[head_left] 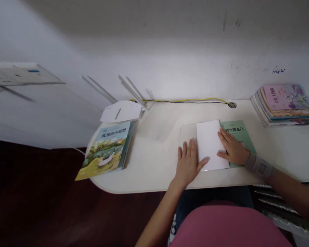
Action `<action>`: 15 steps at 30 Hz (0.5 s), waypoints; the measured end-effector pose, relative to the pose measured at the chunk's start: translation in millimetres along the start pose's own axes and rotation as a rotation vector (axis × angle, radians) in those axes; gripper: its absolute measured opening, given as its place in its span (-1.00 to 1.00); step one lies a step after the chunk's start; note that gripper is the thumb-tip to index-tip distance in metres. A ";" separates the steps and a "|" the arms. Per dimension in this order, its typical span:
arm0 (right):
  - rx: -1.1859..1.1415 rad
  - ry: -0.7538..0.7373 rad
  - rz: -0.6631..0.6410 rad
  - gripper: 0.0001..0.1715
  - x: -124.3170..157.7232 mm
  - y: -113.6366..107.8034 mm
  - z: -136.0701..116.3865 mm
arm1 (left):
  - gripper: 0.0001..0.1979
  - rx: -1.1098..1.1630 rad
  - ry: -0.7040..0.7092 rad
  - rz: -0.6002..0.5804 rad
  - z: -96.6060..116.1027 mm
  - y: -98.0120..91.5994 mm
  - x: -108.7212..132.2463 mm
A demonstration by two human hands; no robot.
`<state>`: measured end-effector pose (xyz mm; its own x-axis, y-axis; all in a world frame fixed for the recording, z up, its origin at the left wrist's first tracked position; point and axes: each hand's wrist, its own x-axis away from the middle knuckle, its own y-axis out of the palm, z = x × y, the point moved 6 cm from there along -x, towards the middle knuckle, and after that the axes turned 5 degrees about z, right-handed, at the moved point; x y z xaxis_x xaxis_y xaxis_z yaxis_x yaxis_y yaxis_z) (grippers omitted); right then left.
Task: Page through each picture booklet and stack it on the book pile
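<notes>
A green-covered book (238, 128) lies on the white desk in front of me. A blank white sheet or page (209, 137) lies to its left, against or over the cover; I cannot tell whether it belongs to the book. Left of the sheet, a faint clear film (187, 132) seems to reach out over the desk. My left hand (187, 165) rests flat on that side, its thumb touching the white sheet's lower left part. With fingers stretched out, my right hand (234, 149) lies across the green cover and the sheet's right edge. Neither hand grips anything.
Several books with an illustrated cover on top (106, 149) overhang the desk's (149, 175) rounded left end. Behind them stands a white router (122, 111) with antennas. Yellow and black cables (185, 101) run along the wall to a hole. A book stack (285, 103) sits at right.
</notes>
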<state>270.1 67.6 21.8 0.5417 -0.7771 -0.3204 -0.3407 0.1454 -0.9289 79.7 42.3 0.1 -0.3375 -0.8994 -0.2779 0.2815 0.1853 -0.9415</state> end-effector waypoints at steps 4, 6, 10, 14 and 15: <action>0.039 -0.006 0.005 -0.02 -2.7 1.3 -2.5 | -0.10 -0.011 0.003 0.002 -0.2 -0.6 0.2; 0.055 -0.006 -0.013 -0.03 -2.6 3.3 -2.8 | -0.10 -0.008 0.002 0.008 -0.3 -0.1 0.5; 0.089 0.027 -0.049 -0.04 -4.2 8.5 -4.6 | -0.11 0.022 -0.002 0.011 -1.7 0.4 0.7; 0.103 0.080 -0.061 -0.09 -5.6 10.8 -6.5 | -0.14 0.060 -0.019 0.019 -10.0 -3.4 0.3; 0.096 0.076 -0.063 -0.10 -5.5 10.3 -7.4 | -0.15 0.069 -0.021 0.015 -13.0 -4.3 0.5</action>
<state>257.9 68.9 15.4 0.4988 -0.8300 -0.2497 -0.2308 0.1504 -0.9613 66.6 46.2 1.6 -0.3141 -0.9048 -0.2876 0.3481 0.1721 -0.9215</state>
